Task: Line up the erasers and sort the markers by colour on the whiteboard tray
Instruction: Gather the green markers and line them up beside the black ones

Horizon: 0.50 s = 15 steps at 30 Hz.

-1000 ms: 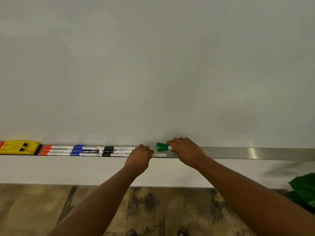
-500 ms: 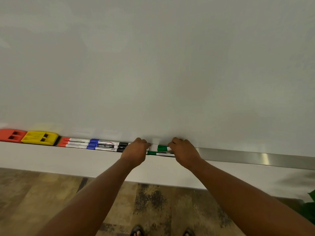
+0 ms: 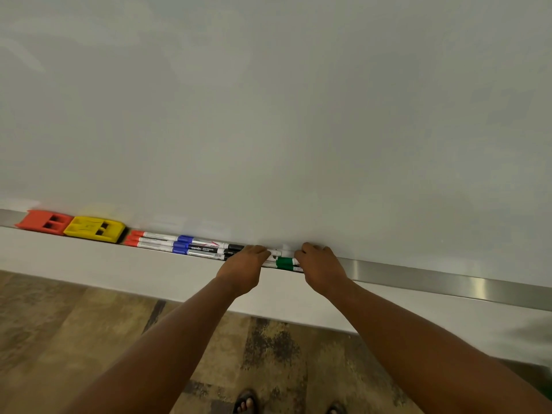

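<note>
Hands meet at the middle of the metal whiteboard tray (image 3: 448,282), a long brushed-steel ledge running under the smooth, blank whiteboard (image 3: 268,115). The left hand (image 3: 243,268) curls knuckles-up over the white barrels of the markers, fingers bent down onto them; the right hand (image 3: 321,268) does the same just to the right. Between the two shows a short stretch of the green markers (image 3: 285,262), their green caps lying flat in the tray. Whether either hand truly pinches a marker I cannot tell, since the fingertips are hidden. To the left lie slim round markers end to end in rows: black markers (image 3: 236,248), blue markers (image 3: 182,243), red markers (image 3: 133,238). Further left sit two blocky plastic erasers, touching: yellow eraser (image 3: 94,229), then orange eraser (image 3: 44,222). Below is mottled wooden floor (image 3: 89,339).
</note>
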Tool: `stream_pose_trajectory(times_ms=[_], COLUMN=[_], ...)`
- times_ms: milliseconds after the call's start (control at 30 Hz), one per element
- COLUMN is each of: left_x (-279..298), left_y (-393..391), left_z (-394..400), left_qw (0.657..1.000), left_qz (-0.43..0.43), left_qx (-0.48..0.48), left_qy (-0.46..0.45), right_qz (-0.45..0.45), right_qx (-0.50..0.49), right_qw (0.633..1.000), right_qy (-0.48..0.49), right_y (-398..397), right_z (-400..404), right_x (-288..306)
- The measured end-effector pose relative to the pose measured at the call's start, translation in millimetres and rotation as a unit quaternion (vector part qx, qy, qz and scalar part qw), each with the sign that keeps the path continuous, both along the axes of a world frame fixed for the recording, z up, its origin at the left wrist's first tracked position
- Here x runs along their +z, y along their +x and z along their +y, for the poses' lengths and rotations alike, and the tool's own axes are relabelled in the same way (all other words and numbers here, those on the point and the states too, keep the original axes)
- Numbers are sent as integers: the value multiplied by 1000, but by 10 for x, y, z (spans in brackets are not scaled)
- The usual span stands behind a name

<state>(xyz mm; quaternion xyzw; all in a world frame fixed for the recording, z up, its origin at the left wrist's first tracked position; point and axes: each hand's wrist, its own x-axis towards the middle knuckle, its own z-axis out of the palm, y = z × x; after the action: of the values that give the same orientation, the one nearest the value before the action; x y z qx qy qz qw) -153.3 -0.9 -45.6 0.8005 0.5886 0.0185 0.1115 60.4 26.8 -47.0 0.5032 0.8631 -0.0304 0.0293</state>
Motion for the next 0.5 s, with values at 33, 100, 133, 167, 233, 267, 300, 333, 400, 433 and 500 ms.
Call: stream_pose_trajectory(times_ms=[33, 100, 133, 167, 233, 267, 300, 333, 400, 433, 500], left_x=[0, 7, 12, 19, 31, 37, 38, 38, 34, 31, 18], left_y=[-14, -37, -47, -55, -67, -69, -64, -60, -47, -44, -40], left_z=[2, 6, 9, 14, 29, 39, 50, 62, 82, 89, 91], left_qw=[1000, 1000, 1000, 1000, 1000, 1000, 1000, 1000, 1000, 1000, 1000], left_qz=[2, 6, 9, 11, 12, 11, 8, 5, 2, 1, 5], left_qx=[-3, -10, -13, -15, -17, -19, -21, -24, -28, -29, -29], left_qy=[1, -1, -2, -3, -1, 2, 4, 7, 9, 8, 1], right_qz=[1, 0, -1, 1, 6, 12, 20, 26, 9, 11, 19], right_qx=[-1, -4, -8, -12, -18, -21, -23, -18, -2, -6, -18], right_qw=[1000, 1000, 1000, 1000, 1000, 1000, 999, 999, 1000, 1000, 1000], right_qy=[-3, -9, -9, -8, -10, -13, -14, -13, -9, -5, -4], right_y=[-5, -3, 11, 32, 90, 114, 142, 161, 188, 199, 214], right_z=[0, -1, 0, 6, 23, 32, 30, 27, -9, -33, -73], right_x=[-2, 5, 12, 14, 21, 34, 36, 34, 16, 4, -14])
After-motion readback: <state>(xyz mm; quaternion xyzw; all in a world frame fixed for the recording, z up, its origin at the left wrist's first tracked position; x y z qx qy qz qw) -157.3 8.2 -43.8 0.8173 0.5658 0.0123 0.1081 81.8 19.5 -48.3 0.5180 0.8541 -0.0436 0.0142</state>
